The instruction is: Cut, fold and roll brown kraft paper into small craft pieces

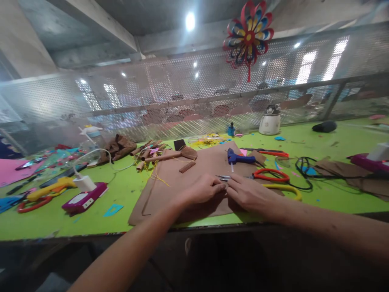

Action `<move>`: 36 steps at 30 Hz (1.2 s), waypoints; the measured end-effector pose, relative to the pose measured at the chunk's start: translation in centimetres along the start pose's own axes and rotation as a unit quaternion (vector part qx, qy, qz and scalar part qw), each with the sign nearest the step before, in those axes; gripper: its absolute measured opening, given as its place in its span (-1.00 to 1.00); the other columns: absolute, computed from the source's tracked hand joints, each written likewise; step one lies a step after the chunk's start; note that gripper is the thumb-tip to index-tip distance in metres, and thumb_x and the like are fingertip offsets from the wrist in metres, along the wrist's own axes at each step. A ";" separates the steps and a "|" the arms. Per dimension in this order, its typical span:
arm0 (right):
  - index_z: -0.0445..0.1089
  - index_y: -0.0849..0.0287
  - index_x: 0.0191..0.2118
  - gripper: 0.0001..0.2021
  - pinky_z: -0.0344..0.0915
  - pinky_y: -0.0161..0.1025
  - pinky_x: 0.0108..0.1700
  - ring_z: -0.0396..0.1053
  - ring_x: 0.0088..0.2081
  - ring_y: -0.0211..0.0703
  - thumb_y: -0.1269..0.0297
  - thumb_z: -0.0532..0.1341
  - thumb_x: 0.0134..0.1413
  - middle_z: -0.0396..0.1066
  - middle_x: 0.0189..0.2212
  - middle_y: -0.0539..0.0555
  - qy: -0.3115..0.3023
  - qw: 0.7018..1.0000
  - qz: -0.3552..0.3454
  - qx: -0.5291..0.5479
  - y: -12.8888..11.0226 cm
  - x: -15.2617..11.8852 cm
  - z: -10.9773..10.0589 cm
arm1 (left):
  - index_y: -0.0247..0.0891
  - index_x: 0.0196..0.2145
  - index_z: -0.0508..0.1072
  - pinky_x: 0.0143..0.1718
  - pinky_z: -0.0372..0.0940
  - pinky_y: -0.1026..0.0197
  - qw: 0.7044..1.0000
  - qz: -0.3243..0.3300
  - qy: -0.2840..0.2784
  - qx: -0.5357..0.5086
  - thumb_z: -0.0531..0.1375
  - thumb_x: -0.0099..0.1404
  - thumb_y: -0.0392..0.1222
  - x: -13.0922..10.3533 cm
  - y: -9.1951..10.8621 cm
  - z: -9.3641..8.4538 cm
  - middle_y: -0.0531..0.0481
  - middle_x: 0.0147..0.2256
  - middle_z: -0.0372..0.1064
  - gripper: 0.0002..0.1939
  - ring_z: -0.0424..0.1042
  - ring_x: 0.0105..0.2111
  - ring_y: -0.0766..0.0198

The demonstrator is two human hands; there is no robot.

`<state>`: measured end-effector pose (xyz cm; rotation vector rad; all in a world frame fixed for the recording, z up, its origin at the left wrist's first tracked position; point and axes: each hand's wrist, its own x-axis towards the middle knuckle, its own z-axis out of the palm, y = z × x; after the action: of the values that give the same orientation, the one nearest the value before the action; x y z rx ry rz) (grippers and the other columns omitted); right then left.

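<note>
Both hands meet over a sheet of brown cardboard near the table's front edge. My left hand is closed, thumb and fingers pinched together. Facing it, my right hand is closed too, its fingertips almost touching the left ones. What they pinch is too small and hidden to name. Just beyond the fingers lie scissors with red handles, and by my right wrist a yellow handle. A blue glue gun rests on the cardboard. Further left are a rolled brown paper stick with a fluted end and a small corrugated strip.
Left stand a purple power strip with a white charger and a yellow glue gun. Rolled paper tubes lie behind the cardboard. Black cable crosses the right side. A white bottle stands by the mesh partition.
</note>
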<state>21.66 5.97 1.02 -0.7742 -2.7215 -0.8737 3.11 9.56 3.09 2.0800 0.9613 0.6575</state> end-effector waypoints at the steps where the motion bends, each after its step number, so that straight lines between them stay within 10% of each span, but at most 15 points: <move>1: 0.36 0.33 -0.33 -0.83 0.18 -0.13 -0.28 0.19 -0.34 -0.05 0.54 0.03 0.10 0.30 -0.40 0.19 0.007 1.000 0.009 0.002 0.1 -0.1 -0.1 | -0.31 -0.61 0.41 -0.48 0.08 0.30 1.000 -0.002 -0.024 -0.016 0.14 0.15 -0.01 0.0 -0.2 0.0 0.09 -0.65 0.20 -0.67 0.16 -0.56 0.34; 5: 0.35 0.32 -0.36 -0.81 0.17 -0.13 -0.29 0.15 -0.37 -0.08 0.54 0.00 0.11 0.26 -0.43 0.16 0.042 0.999 0.019 0.028 0.6 0.2 0.2 | -0.33 -0.61 0.35 -0.51 0.01 0.30 0.993 -0.030 -0.094 -0.062 0.06 0.22 0.02 -0.5 -0.9 -0.6 0.11 -0.64 0.09 -0.60 0.04 -0.58 0.39; 11: 0.34 0.26 -0.37 -0.83 0.19 -0.13 -0.24 0.17 -0.31 -0.07 0.51 0.02 0.09 0.26 -0.39 0.16 0.053 0.981 0.087 0.165 1.3 0.7 0.6 | -0.36 -0.52 0.43 -0.56 -0.03 0.30 0.985 -0.073 -0.041 -0.153 0.14 0.18 0.03 -0.6 -1.8 -0.2 0.08 -0.62 0.14 -0.64 0.03 -0.58 0.41; 20: 0.39 0.22 -0.19 -0.76 0.28 -0.26 -0.34 0.35 -0.35 -0.17 0.21 0.12 0.09 0.43 -0.33 0.11 0.021 0.772 0.322 0.547 2.9 1.9 -0.1 | -0.32 -0.36 0.51 -0.37 0.21 0.29 0.998 -0.017 0.045 -0.046 0.13 0.22 -0.06 -0.2 -1.2 -0.1 -0.02 -0.44 0.42 -0.72 0.33 -0.42 0.30; 27: 0.42 0.23 -0.31 -0.75 0.21 -0.32 -0.45 0.31 -0.50 -0.26 0.12 0.19 0.02 0.42 -0.50 0.05 -0.040 0.684 0.293 0.667 4.3 2.7 1.7 | -0.28 -0.32 0.52 -0.32 0.23 0.28 0.995 0.025 0.083 0.050 0.11 0.25 -0.11 -0.5 -0.9 -0.2 -0.01 -0.38 0.46 -0.76 0.38 -0.37 0.29; 36: 0.37 0.23 -0.57 -0.77 0.00 -0.38 -0.62 0.11 -0.66 -0.38 0.16 0.30 -0.22 0.24 -0.73 -0.08 -0.006 0.699 0.363 0.616 5.1 4.1 1.9 | -0.30 -0.39 0.50 -0.41 0.18 0.30 0.992 -0.007 0.103 0.065 0.11 0.22 -0.06 -0.1 -1.6 -0.2 0.02 -0.47 0.42 -0.73 0.33 -0.44 0.29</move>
<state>20.87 12.37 3.30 -1.2077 -1.9054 1.0296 2.22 10.24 1.95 2.1474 1.1604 0.8352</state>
